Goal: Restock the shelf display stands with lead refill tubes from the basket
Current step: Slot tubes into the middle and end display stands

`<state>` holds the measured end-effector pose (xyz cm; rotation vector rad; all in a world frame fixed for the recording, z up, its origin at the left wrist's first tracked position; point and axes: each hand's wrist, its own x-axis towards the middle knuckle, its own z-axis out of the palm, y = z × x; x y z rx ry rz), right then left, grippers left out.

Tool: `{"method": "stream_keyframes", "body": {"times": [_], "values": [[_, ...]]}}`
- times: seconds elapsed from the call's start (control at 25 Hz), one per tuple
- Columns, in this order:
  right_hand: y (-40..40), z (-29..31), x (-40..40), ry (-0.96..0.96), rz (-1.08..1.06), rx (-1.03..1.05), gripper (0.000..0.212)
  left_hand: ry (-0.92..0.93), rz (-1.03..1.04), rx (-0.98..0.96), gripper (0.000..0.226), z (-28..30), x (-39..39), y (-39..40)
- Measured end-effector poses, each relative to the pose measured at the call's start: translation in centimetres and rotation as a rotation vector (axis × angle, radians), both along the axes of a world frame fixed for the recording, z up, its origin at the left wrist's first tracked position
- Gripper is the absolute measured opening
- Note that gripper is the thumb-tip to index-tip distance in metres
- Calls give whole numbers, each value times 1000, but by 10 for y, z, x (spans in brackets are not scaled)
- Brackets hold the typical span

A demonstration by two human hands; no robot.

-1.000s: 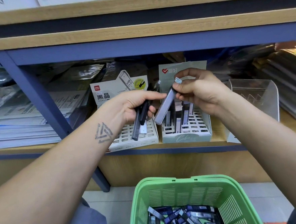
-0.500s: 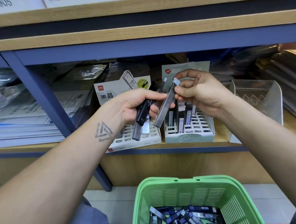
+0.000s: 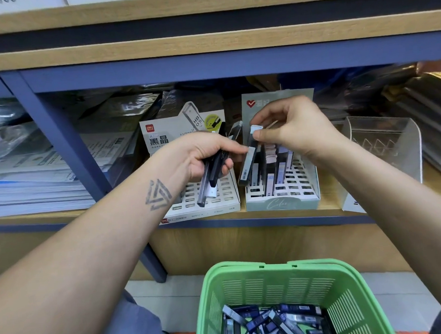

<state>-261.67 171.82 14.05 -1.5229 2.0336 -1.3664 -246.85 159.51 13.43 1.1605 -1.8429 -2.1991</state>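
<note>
right hand (image 3: 294, 133) pinched one lead refill tube (image 3: 249, 162) by cap, lowering toward teal stand (image 3: 282, 201) just below, partly filled. left hand (image 3: 203, 157) clutched several tubes (image 3: 209, 178) over white stand (image 3: 211, 201), slots mostly bare. green basket (image 3: 287, 274) beneath hands held many. judged early.

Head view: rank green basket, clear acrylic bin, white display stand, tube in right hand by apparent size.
1. green basket, though it sits nearest the camera, which inflates it.
2. clear acrylic bin and white display stand: look alike, both partly hidden, not ranked.
3. tube in the right hand, smallest.
</note>
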Motion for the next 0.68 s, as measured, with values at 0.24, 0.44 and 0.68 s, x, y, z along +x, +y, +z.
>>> {"method": "stream_keyframes", "body": {"times": [0.24,0.44,0.68], "values": [[3,-3,4,371,7,126,12,9,78,-34,15,1,3,-2],[4,-5,8,393,38,124,13,21,92,-37,14,2,3,-2],[8,0,8,370,174,178,14,16,94,-43,11,3,3,-1]]}}
